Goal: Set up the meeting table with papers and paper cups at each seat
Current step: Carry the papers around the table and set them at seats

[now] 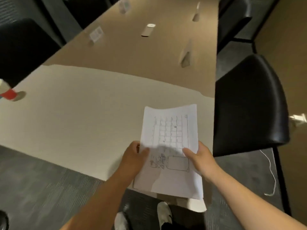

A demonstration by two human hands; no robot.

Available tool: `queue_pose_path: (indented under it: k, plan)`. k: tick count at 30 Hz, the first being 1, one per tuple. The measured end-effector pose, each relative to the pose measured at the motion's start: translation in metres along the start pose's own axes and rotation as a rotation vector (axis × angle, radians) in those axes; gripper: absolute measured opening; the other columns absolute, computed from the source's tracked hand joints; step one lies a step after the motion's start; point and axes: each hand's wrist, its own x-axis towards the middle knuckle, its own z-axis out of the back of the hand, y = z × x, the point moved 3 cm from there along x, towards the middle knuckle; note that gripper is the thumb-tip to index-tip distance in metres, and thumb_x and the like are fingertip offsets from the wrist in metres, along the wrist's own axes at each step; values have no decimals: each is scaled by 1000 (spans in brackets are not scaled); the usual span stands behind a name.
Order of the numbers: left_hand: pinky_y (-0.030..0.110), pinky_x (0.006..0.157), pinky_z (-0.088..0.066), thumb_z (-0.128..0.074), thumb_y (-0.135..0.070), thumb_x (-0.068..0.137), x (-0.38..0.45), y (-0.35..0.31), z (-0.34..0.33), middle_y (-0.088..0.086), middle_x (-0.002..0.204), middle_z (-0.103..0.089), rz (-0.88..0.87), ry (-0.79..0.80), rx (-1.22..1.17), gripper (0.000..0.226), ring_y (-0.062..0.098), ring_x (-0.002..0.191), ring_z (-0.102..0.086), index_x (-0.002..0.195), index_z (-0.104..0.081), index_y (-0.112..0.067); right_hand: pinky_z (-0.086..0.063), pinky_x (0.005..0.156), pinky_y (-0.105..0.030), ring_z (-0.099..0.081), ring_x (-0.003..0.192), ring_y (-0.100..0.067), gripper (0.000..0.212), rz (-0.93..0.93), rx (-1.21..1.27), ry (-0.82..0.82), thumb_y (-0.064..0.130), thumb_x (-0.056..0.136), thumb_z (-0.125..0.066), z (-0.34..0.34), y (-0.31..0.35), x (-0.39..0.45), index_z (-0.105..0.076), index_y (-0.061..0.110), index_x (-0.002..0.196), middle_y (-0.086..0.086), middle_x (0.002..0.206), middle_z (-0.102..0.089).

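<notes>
I hold a thin stack of white papers (pixel 169 140) printed with a table and sketches, above the near right corner of the long beige meeting table (pixel 86 113). My left hand (pixel 132 155) pinches its left edge with the thumb on top. My right hand (pixel 199 156) grips its right edge the same way. A red and white paper cup (pixel 7 92) stands at the table's far left edge. Another white cup (pixel 147 29) stands further along the middle of the table.
Folded name cards (pixel 96 34) and a card seen edge-on (pixel 186 54) stand along both table sides. Black chairs (pixel 249 103) line the right side, and another black chair (pixel 21 47) sits at the left. A white cord (pixel 270 171) lies on the grey carpet.
</notes>
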Motion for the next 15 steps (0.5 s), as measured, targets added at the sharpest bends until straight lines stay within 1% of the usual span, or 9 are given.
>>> queue_pose_path:
  k: [2,3,5,7,10,12,13,14,15]
  plan:
    - [46,85,-56,-49,-23,95,19,12,-12,9,103,-69,22,82,-4,16,30,98,-67,107,-60,-21,-43,95,-27,-56,111,-9,39,-89,-7,-59,20,94,-53,-1,-18,1,-52,28,132,16,121,-60]
    - [45,84,-57,-48,-18,95,27,18,-17,8,104,-69,36,121,-3,20,30,99,-67,110,-62,-20,-44,95,-27,-57,113,-11,39,-137,5,-90,21,94,-53,0,-26,1,-53,26,132,14,123,-61]
    - [36,76,-58,-45,-10,95,37,29,-26,4,104,-70,56,195,1,29,25,96,-68,117,-63,-17,-46,93,-27,-59,115,-13,39,-214,5,-121,25,94,-54,0,-40,-3,-53,25,133,14,126,-62]
    - [29,70,-56,-44,-5,94,43,34,-34,2,101,-71,31,250,34,34,22,90,-68,118,-64,-18,-49,85,-22,-59,109,-11,39,-280,16,-155,27,94,-55,1,-51,-9,-52,24,133,14,123,-61]
    - [28,66,-54,-42,-3,95,49,40,-48,1,91,-69,-15,272,106,37,20,80,-65,115,-64,-25,-53,68,-15,-65,100,-10,34,-352,29,-211,31,92,-56,4,-62,-16,-58,24,125,11,118,-66]
    - [33,71,-57,-42,-4,94,53,46,-58,2,90,-69,-16,274,150,37,22,82,-66,116,-64,-24,-49,61,-16,-63,88,-5,17,-400,51,-271,28,94,-54,7,-71,-21,-61,23,108,10,104,-68]
    - [38,77,-59,-43,-5,93,55,50,-62,2,94,-70,-3,273,165,38,24,86,-67,120,-62,-23,-45,60,-17,-59,83,-3,11,-424,57,-310,24,94,-53,8,-76,-24,-59,21,103,9,98,-65]
    - [41,82,-59,-44,-6,92,55,54,-65,3,100,-70,9,274,185,39,24,90,-67,124,-60,-21,-43,62,-18,-57,81,-4,11,-438,49,-343,19,94,-52,9,-81,-26,-56,19,104,8,97,-62]
    - [41,84,-58,-45,-6,91,55,56,-68,3,106,-69,16,275,208,40,23,93,-66,127,-57,-20,-44,66,-20,-57,84,-7,17,-442,29,-367,15,94,-52,10,-87,-27,-55,17,111,7,98,-60]
